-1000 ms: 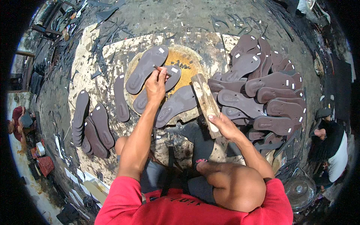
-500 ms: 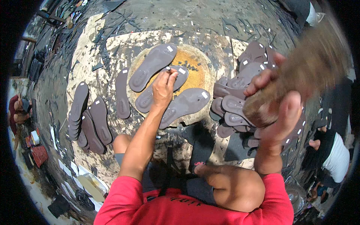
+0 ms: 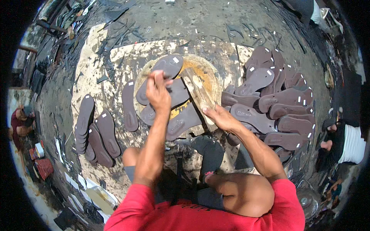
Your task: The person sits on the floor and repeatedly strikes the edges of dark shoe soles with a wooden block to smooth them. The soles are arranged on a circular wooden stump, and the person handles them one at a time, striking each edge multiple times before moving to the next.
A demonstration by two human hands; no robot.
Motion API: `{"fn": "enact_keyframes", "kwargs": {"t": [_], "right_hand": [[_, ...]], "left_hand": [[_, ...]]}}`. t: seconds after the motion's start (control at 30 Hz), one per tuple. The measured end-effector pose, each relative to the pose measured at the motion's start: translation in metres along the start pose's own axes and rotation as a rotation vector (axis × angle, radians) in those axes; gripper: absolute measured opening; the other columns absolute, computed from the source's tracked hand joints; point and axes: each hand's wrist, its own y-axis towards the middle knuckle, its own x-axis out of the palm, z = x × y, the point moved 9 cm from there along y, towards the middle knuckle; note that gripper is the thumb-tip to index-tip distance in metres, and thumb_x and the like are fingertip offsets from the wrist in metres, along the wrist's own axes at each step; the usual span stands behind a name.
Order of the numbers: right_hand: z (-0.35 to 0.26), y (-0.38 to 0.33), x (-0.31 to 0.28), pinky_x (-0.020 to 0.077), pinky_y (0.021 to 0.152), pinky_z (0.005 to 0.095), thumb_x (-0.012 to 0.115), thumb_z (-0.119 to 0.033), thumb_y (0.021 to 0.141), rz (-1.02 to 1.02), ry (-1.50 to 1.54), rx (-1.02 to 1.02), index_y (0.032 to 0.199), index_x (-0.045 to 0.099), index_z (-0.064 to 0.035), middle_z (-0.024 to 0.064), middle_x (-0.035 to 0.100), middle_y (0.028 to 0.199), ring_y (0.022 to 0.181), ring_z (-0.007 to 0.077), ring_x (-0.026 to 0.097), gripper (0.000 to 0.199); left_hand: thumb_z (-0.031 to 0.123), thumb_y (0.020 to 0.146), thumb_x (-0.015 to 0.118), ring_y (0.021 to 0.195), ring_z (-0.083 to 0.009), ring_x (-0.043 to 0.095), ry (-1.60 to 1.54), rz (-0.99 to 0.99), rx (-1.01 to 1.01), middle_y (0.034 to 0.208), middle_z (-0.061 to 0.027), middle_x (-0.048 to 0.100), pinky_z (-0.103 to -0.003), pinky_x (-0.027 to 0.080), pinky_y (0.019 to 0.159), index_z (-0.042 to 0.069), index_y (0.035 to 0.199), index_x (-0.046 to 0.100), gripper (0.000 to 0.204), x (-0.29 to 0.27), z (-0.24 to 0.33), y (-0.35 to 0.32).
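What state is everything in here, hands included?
Right hand: gripping wooden block
Wooden block: held slantwise
Left hand: blurred, grip unclear
Middle sandal soles: lying on round board, partly hidden
Round board: partly covered
Right sandal soles: heaped, overlapping
Left sandal soles: mostly overlapping, one apart

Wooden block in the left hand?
No, the right hand grips the wooden block, while the left hand is over the brown soles.

Left hand (image 3: 158,95) is kinda blurry, wooden bar (image 3: 197,92) hides two soles' (image 3: 185,120) tips near the block's (image 3: 214,75) right edge.
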Motion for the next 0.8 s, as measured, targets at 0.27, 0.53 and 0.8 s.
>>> {"fn": "enact_keyframes", "kwargs": {"t": [0.27, 0.53, 0.8], "right_hand": [[-0.025, -0.010, -0.005, 0.0480, 0.086, 0.0272, 0.056, -0.042, 0.108, -0.045, 0.270, -0.225, 0.117, 0.064, -0.0026, 0.0005, 0.068, 0.102, 0.092, 0.0093, 0.059, 0.041], [-0.161, -0.046, -0.052, 0.0551, 0.069, 0.0290, 0.057, -0.039, 0.107, 0.023, 0.317, -0.385, 0.116, 0.062, -0.0030, 0.0044, 0.069, 0.090, 0.076, 0.0128, 0.067, 0.038], [-0.261, -0.074, -0.051, 0.0494, 0.097, 0.0426, 0.062, -0.049, 0.100, 0.484, -0.161, -0.898, 0.135, 0.053, 0.0029, 0.0204, 0.067, 0.118, 0.112, 0.0312, 0.063, 0.064]], "left_hand": [[0.033, 0.106, 0.063, 0.078, -0.0123, 0.071, 0.271, -0.212, 0.051, 0.086, -0.0065, 0.074, -0.027, 0.054, 0.070, -0.002, 0.108, 0.073, 0.036, 0.035, -0.012, 0.079], [0.032, 0.104, 0.066, 0.074, -0.0204, 0.071, 0.440, -0.175, 0.207, 0.080, -0.0127, 0.072, -0.036, 0.052, 0.068, 0.001, 0.102, 0.074, 0.033, 0.036, -0.001, 0.070], [0.008, 0.092, 0.069, 0.090, -0.0374, 0.066, 0.514, -0.230, 0.498, 0.095, -0.0190, 0.069, -0.047, 0.051, 0.080, -0.002, 0.099, 0.071, 0.013, 0.040, 0.004, 0.058]]}}
